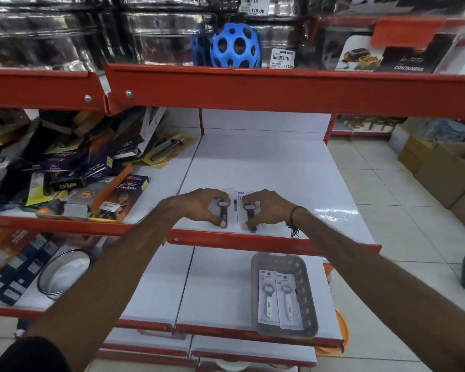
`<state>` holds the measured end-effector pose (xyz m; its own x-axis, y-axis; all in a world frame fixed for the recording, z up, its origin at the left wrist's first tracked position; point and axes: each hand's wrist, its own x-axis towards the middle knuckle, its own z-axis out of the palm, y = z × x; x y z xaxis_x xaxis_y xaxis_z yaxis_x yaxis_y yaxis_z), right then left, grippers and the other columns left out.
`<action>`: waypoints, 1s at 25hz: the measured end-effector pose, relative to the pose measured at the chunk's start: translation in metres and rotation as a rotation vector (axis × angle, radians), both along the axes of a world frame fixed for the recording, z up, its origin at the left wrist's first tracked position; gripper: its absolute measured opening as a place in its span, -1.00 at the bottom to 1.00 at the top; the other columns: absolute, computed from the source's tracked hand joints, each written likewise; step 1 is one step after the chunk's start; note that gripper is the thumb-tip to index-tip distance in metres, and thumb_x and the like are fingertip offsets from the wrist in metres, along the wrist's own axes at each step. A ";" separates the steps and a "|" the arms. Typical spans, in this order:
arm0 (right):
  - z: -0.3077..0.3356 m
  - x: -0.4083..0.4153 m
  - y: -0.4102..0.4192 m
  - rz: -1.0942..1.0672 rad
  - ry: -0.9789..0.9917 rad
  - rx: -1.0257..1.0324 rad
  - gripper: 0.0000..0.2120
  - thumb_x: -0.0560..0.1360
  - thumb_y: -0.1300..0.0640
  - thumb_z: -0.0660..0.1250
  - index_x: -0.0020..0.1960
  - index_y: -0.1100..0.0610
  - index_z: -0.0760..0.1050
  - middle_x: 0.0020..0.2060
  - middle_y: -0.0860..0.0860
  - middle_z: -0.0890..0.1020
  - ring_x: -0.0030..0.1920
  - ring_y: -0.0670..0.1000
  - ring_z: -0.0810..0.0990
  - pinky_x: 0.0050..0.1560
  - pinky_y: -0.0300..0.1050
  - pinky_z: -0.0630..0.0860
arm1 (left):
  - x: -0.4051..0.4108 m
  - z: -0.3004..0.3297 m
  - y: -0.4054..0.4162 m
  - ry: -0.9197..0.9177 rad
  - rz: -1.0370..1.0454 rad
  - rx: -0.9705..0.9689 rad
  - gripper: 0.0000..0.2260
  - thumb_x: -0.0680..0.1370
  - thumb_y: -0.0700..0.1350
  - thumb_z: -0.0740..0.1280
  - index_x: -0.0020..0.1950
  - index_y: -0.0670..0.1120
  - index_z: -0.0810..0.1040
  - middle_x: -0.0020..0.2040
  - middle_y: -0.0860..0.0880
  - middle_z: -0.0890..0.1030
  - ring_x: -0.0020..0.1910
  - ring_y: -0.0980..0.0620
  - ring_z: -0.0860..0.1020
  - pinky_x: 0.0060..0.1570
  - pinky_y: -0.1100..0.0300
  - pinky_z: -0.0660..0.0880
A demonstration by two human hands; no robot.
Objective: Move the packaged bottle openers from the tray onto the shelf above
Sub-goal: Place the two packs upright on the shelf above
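A shop aisle with tiled floor [373,167] holds red-edged white shelves. On the middle shelf [266,162], near its front edge, two carded openers lie side by side; the left hand [199,206] pinches one opener [224,210], the right hand [266,209] pinches the other [250,210], fingers closed on each. Boxes [65,170] clutter the shelf's left end. Below, a grey tray [310,291] holds two more openers [278,299].

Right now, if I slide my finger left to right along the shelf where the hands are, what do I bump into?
Pile of boxes → left hand on a dark opener pack → right hand on another dark opener pack → bare white shelf.
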<state>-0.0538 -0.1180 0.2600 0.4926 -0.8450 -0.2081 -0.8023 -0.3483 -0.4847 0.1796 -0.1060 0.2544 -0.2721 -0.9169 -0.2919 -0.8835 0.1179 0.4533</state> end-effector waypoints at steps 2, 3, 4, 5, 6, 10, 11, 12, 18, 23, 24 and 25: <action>-0.001 0.002 0.002 -0.035 -0.030 -0.016 -0.26 0.31 -0.02 0.61 0.42 0.14 0.47 0.43 0.06 0.47 0.42 0.09 0.43 0.40 -0.08 0.33 | 0.001 0.001 -0.001 0.002 -0.010 0.009 -0.21 0.30 0.13 0.60 0.47 0.13 0.38 0.55 0.05 0.33 0.49 -0.05 0.33 0.47 -0.01 0.31; -0.002 0.003 0.002 -0.048 -0.040 -0.022 -0.26 0.31 -0.03 0.61 0.41 0.14 0.47 0.43 0.06 0.48 0.41 0.09 0.44 0.41 -0.07 0.34 | 0.001 0.001 -0.001 0.005 -0.017 0.010 -0.22 0.30 0.13 0.61 0.46 0.13 0.38 0.54 0.05 0.34 0.48 -0.05 0.33 0.47 -0.02 0.31; -0.003 0.004 0.002 -0.056 -0.048 -0.026 -0.26 0.31 -0.04 0.61 0.42 0.14 0.47 0.43 0.06 0.48 0.41 0.09 0.44 0.43 -0.07 0.34 | 0.001 0.003 -0.001 0.006 -0.020 0.012 -0.23 0.30 0.12 0.61 0.46 0.12 0.39 0.54 0.05 0.34 0.48 -0.05 0.33 0.47 -0.03 0.31; -0.004 0.004 0.002 -0.057 -0.049 -0.025 -0.25 0.32 -0.05 0.60 0.43 0.14 0.45 0.44 0.06 0.46 0.42 0.08 0.43 0.43 -0.06 0.33 | 0.001 0.004 0.000 0.005 -0.024 0.016 -0.24 0.30 0.12 0.61 0.45 0.12 0.40 0.54 0.05 0.34 0.49 -0.05 0.33 0.47 -0.04 0.31; -0.004 0.003 0.002 -0.049 -0.043 -0.014 -0.24 0.33 -0.06 0.59 0.45 0.13 0.43 0.46 0.06 0.44 0.43 0.08 0.41 0.44 -0.06 0.32 | 0.001 0.005 0.001 0.001 -0.034 0.019 -0.24 0.30 0.12 0.61 0.45 0.12 0.41 0.55 0.05 0.34 0.49 -0.05 0.32 0.48 -0.05 0.30; 0.001 -0.009 -0.003 0.022 0.010 0.124 -0.10 0.32 -0.06 0.60 0.54 0.09 0.27 0.55 0.01 0.28 0.53 0.08 0.26 0.48 -0.05 0.23 | 0.003 0.003 0.007 0.003 -0.072 0.003 -0.28 0.34 0.10 0.58 0.46 0.10 0.41 0.56 0.05 0.32 0.53 -0.03 0.27 0.52 -0.10 0.24; 0.002 -0.011 -0.003 0.030 0.013 0.139 -0.08 0.32 -0.04 0.61 0.55 0.08 0.26 0.56 0.01 0.26 0.54 0.07 0.25 0.48 -0.06 0.22 | 0.003 0.002 0.008 0.014 -0.072 0.000 -0.29 0.35 0.09 0.58 0.46 0.09 0.41 0.57 0.05 0.32 0.54 -0.03 0.26 0.52 -0.10 0.22; 0.001 -0.013 -0.003 0.032 0.008 0.140 -0.08 0.32 -0.02 0.62 0.55 0.08 0.25 0.57 0.01 0.25 0.54 0.07 0.24 0.49 -0.07 0.21 | 0.003 0.002 0.008 0.023 -0.074 -0.002 -0.29 0.36 0.09 0.58 0.47 0.08 0.41 0.57 0.06 0.32 0.54 -0.02 0.25 0.53 -0.10 0.21; -0.004 -0.009 -0.001 0.003 -0.042 0.124 -0.09 0.30 0.02 0.63 0.53 0.10 0.29 0.55 0.02 0.28 0.52 0.08 0.27 0.52 -0.04 0.23 | 0.004 0.001 0.003 -0.017 -0.095 0.002 -0.29 0.35 0.13 0.57 0.45 0.11 0.41 0.57 0.07 0.30 0.55 -0.01 0.25 0.53 -0.09 0.20; 0.004 -0.010 0.013 0.015 -0.062 0.020 -0.06 0.27 -0.06 0.64 0.52 0.11 0.29 0.52 0.04 0.35 0.50 0.08 0.33 0.48 -0.08 0.23 | -0.004 0.010 0.010 -0.046 -0.067 -0.023 -0.24 0.36 0.08 0.58 0.50 0.06 0.35 0.58 0.04 0.29 0.51 -0.04 0.31 0.49 -0.01 0.27; 0.007 -0.013 0.019 0.000 -0.108 -0.043 -0.09 0.28 -0.09 0.62 0.51 0.10 0.32 0.50 0.04 0.38 0.47 0.08 0.36 0.46 -0.10 0.26 | -0.008 0.013 0.017 0.003 -0.041 -0.077 -0.28 0.39 0.04 0.56 0.50 0.05 0.36 0.57 0.03 0.30 0.50 -0.04 0.33 0.48 0.00 0.29; 0.009 -0.017 0.027 -0.009 -0.159 -0.139 -0.17 0.32 -0.11 0.59 0.48 0.09 0.37 0.47 0.04 0.43 0.44 0.08 0.41 0.44 -0.10 0.30 | -0.014 0.014 0.026 0.070 -0.020 -0.153 -0.34 0.43 0.01 0.54 0.48 0.04 0.38 0.56 0.02 0.33 0.48 -0.05 0.36 0.47 -0.01 0.31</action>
